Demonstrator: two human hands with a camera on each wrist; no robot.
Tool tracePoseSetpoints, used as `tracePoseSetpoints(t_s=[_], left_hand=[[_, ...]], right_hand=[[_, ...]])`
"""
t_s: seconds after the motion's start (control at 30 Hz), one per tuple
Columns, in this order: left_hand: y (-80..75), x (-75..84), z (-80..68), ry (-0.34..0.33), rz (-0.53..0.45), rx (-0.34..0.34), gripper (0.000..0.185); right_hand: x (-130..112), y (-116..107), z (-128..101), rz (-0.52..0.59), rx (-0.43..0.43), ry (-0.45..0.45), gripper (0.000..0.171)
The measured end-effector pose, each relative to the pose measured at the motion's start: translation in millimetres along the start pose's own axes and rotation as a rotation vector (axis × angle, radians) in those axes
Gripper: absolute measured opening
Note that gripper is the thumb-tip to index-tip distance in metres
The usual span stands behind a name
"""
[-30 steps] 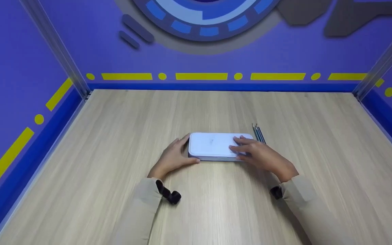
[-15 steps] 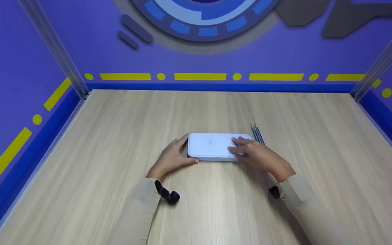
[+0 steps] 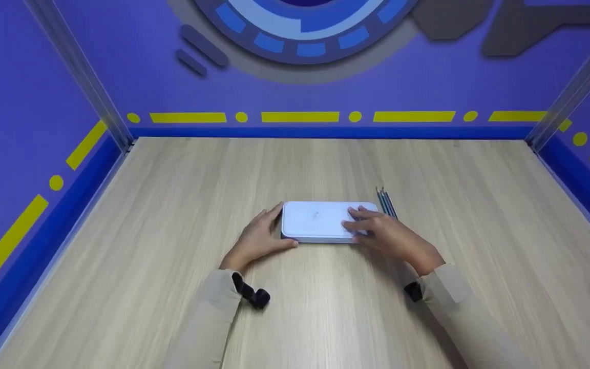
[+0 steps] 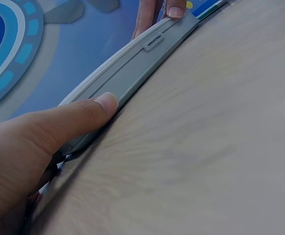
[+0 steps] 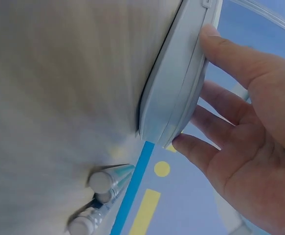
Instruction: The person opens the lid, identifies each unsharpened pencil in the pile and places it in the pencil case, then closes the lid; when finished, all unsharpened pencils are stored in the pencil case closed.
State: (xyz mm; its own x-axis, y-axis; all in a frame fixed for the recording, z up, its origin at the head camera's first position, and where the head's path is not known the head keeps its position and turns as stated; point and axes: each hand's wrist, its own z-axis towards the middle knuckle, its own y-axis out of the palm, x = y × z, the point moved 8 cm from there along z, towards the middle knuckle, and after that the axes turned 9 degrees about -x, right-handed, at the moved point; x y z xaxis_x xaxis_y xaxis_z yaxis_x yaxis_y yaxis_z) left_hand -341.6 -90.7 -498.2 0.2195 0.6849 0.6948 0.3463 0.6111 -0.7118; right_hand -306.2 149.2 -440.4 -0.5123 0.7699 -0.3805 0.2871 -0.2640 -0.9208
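While the white box (image 3: 320,221) lies flat on the wooden table (image 3: 172,215), it is held at both ends. The left hand (image 3: 259,238) is placed at one short end, with the thumb (image 4: 78,115) pressed along the near side and the other fingers curled round the far side. The right hand (image 3: 390,233) is laid on the other end, with its fingers (image 3: 354,219) spread a little on the lid and its thumb (image 5: 225,46) set against the near edge. Just past the right fingertips, a few blue pencils (image 3: 387,201) are seen side by side, close to the box.
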Motion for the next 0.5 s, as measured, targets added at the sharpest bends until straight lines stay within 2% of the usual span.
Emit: tracePoseSetpoints(t_s=[0.2,0.37,0.43,0.5], left_hand=[[-2.1,-1.2,-0.9,0.051,-0.056,-0.006,0.105],[-8.7,-2.1,-1.3,0.116,-0.155,-0.004,0.088],[-14.4,-0.8,-1.8,0.136,-0.174,0.015,0.082],[-23.1,1.5,-2.6,0.139,-0.138,0.064,0.079]], right_hand=[[6,2,4,0.067,-0.026,-0.014,0.044],[11,3,8,0.169,-0.07,-0.049,0.05],[15,2,9,0.241,-0.074,-0.041,0.056],[20,-2,9,0.307,-0.051,-0.018,0.06]])
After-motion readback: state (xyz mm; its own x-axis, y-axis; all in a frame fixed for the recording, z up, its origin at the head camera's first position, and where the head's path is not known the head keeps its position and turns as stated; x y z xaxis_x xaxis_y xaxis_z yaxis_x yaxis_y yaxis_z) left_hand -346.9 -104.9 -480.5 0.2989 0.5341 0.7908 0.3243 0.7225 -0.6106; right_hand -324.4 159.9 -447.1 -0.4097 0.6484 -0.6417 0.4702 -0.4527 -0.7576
